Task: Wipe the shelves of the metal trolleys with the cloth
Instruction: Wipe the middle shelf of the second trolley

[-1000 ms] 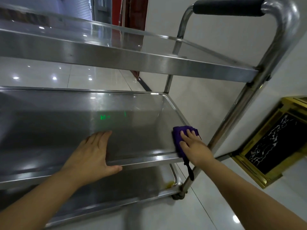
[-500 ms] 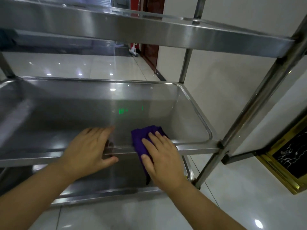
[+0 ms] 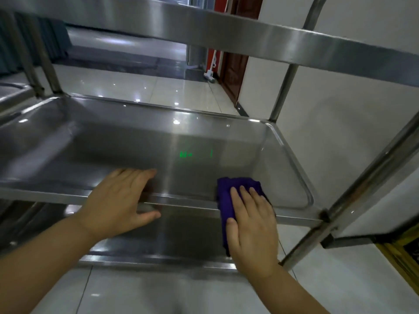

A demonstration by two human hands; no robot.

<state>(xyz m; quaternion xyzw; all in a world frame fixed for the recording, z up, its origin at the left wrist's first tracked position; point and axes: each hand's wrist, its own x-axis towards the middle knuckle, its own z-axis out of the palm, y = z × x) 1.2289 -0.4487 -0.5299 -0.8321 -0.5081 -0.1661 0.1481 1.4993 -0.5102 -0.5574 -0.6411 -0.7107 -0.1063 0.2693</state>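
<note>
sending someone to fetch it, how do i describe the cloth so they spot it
Go to the steel trolley by the white wall, middle shelf. Near its front right corner, the cloth hangs over the front lip under the right hand. It alone is soft and purple among grey metal.

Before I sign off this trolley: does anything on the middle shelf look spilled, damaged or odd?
No spill or damage shows. Only oddity: a small green glow on the middle shelf, probably a reflection.

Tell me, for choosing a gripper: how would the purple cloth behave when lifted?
Probably floppy: the cloth droops over the edge of the shelf under the right hand. Likely light, being thin. It may slide readily on the shiny steel.
</note>
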